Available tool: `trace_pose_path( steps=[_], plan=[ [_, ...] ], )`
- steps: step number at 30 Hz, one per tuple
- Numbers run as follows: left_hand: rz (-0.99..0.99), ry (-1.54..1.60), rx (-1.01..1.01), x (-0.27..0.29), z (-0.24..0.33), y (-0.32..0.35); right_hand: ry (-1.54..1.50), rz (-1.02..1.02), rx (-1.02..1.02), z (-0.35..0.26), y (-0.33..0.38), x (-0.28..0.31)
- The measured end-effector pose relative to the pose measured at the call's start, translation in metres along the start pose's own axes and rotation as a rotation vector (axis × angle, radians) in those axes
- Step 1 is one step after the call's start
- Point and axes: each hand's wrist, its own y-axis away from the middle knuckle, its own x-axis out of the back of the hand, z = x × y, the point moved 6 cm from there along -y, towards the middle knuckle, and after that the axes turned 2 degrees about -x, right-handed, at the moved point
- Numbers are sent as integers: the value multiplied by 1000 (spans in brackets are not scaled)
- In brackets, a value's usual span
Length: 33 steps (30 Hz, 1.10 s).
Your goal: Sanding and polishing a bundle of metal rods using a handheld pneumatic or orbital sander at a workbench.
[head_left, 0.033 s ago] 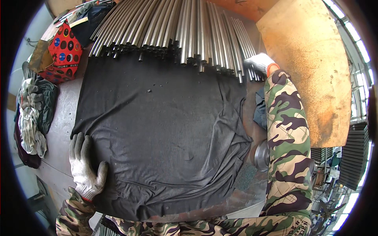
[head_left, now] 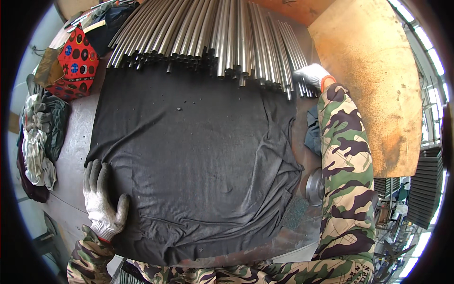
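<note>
My left hand (head_left: pixel 104 203), in a white work glove with grey fingers, lies flat with its thumb apart on the left edge of a black cloth (head_left: pixel 189 142). Nothing is in it. At the far right my right hand (head_left: pixel 313 75), gloved in white with an orange cuff, curls over the rightmost thin metal tubes (head_left: pixel 305 87); its fingertips are partly hidden. To its left spreads a wide pile of shiny metal tubes (head_left: pixel 222 42), their near ends resting at the cloth's far edge.
A red patterned box (head_left: pixel 78 61) stands far left, near a heap of gloves and rags (head_left: pixel 40 137). On the right are a large tan board (head_left: pixel 373 85), a dark blue cloth (head_left: pixel 312 130), a round metal object (head_left: pixel 314 187) and a green scouring pad (head_left: pixel 295 213).
</note>
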Motion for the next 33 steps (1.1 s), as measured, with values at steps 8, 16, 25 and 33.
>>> trace_pose_path(
  steps=[8, 16, 25, 33],
  plan=[
    [-4, -4, 24, 0, 0, -1, 429, 33, 99, -18, 4, 1],
    [-24, 4, 36, 2, -1, 1, 840, 10, 204, -31, 4, -3],
    [13, 8, 16, -1, -1, 0, 711, -5, 109, -16, 4, -1],
    [-8, -1, 36, 2, 0, 5, 733, -9, 114, -17, 10, -1]
  ],
)
